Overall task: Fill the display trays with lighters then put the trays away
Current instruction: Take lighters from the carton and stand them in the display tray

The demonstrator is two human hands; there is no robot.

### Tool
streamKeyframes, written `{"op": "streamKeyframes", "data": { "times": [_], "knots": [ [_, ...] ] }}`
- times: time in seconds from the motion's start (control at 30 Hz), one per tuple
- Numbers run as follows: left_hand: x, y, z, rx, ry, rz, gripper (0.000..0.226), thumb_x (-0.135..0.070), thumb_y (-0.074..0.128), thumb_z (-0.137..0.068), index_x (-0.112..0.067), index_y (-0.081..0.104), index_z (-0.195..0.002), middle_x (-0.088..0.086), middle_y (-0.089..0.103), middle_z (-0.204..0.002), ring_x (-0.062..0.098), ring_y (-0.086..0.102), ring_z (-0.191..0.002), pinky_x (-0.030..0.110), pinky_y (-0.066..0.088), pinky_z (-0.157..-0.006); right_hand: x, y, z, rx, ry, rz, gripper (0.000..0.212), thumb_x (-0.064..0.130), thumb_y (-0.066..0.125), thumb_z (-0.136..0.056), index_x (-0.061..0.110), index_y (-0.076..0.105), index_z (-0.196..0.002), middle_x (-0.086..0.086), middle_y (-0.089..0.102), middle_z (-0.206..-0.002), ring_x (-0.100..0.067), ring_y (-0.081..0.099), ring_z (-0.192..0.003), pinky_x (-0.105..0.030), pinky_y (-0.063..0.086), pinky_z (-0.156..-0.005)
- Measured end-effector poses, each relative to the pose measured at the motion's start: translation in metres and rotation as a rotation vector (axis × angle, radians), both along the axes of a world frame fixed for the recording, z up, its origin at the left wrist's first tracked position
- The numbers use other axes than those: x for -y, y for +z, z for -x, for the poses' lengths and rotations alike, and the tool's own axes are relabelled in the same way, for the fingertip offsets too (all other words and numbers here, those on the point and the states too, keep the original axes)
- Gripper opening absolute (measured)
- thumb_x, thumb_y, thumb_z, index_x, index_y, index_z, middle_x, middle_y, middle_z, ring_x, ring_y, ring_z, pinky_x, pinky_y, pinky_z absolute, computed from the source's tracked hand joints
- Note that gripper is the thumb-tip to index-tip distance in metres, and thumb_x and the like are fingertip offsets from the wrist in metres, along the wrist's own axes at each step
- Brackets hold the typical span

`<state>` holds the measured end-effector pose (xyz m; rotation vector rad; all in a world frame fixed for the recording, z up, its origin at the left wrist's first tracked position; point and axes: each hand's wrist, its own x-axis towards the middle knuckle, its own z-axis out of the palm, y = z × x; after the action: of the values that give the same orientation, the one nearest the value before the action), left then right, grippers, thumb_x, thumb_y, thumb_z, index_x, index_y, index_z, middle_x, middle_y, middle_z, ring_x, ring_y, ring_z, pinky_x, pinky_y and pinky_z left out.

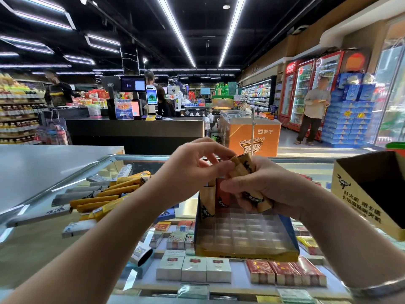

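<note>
Lighters [243,166] bunched in right hand [269,187], left hand [192,165] pinching 1

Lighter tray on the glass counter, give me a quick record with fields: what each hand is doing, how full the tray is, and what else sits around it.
setting: shop, glass counter
right hand: holds a bundle of tan lighters
left hand: fingers pinching one lighter from the top of the bundle
tray: mostly empty cells; a few lighters stand in its back-left corner
left of tray: pile of yellow and grey boxes
right of tray: open carton, its inside dark
under glass: cigarette packs
</note>
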<state>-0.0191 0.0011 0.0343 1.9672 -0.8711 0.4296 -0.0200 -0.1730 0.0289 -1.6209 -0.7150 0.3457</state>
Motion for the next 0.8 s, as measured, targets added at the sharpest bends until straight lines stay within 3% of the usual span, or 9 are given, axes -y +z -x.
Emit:
{"op": "streamKeyframes", "data": {
  "times": [0.17,0.33,0.4,0.5,0.6,0.8],
  "knots": [
    [-0.003,0.002,0.000,-0.089,-0.034,0.075,0.022,-0.037,0.069,-0.063,-0.023,0.069,-0.080,-0.004,0.070,-0.077,0.014,0.067,-0.074,0.032,0.057,-0.074,0.000,-0.001,0.000,0.028,0.027,0.020,0.019,0.031,0.071,-0.074,0.018,0.064,-0.062,-0.003,0.057,-0.056,-0.011,0.052,-0.041,-0.019,0.043,-0.038],
    [-0.005,0.007,0.004,-0.144,-0.095,0.115,0.018,-0.032,0.070,-0.063,-0.018,0.067,-0.075,-0.004,0.069,-0.070,0.004,0.063,-0.067,0.015,0.049,-0.063,-0.001,-0.002,0.000,-0.030,-0.019,-0.015,0.051,0.063,0.054,-0.070,0.014,0.067,-0.068,-0.008,0.063,-0.062,-0.012,0.055,-0.040,-0.017,0.042,-0.037],
    [-0.009,0.011,0.006,-0.172,-0.139,0.180,0.016,-0.022,0.069,-0.065,-0.013,0.065,-0.078,-0.006,0.069,-0.069,0.001,0.062,-0.064,0.011,0.046,-0.059,-0.001,-0.001,0.000,-0.044,-0.074,-0.033,0.056,0.063,0.053,-0.069,0.008,0.065,-0.072,-0.010,0.064,-0.062,-0.014,0.057,-0.040,-0.018,0.042,-0.036],
    [-0.018,0.017,0.006,-0.183,-0.150,0.225,0.017,-0.014,0.068,-0.065,-0.010,0.063,-0.080,-0.006,0.069,-0.070,0.002,0.064,-0.065,0.010,0.047,-0.060,-0.001,0.000,-0.002,-0.061,-0.267,-0.072,0.047,0.053,0.053,-0.074,0.007,0.059,-0.072,-0.014,0.063,-0.061,-0.020,0.059,-0.043,-0.021,0.043,-0.036],
    [-0.022,0.019,0.009,-0.198,-0.139,0.131,0.017,-0.011,0.068,-0.065,-0.009,0.064,-0.082,-0.007,0.069,-0.071,0.002,0.063,-0.066,0.011,0.047,-0.061,0.000,-0.001,-0.004,-0.052,-0.426,-0.079,0.044,0.047,0.048,-0.086,0.007,0.054,-0.068,-0.013,0.059,-0.055,-0.023,0.059,-0.045,-0.024,0.043,-0.035],
    [-0.027,0.024,0.012,-0.158,-0.104,-0.025,0.014,-0.014,0.072,-0.068,-0.017,0.067,-0.081,-0.006,0.070,-0.074,0.002,0.062,-0.066,0.012,0.048,-0.061,0.000,-0.003,-0.008,-0.027,-0.546,-0.185,0.044,0.043,0.048,-0.091,0.006,0.053,-0.067,-0.010,0.063,-0.057,-0.022,0.062,-0.048,-0.025,0.049,-0.040]
  ]
}}
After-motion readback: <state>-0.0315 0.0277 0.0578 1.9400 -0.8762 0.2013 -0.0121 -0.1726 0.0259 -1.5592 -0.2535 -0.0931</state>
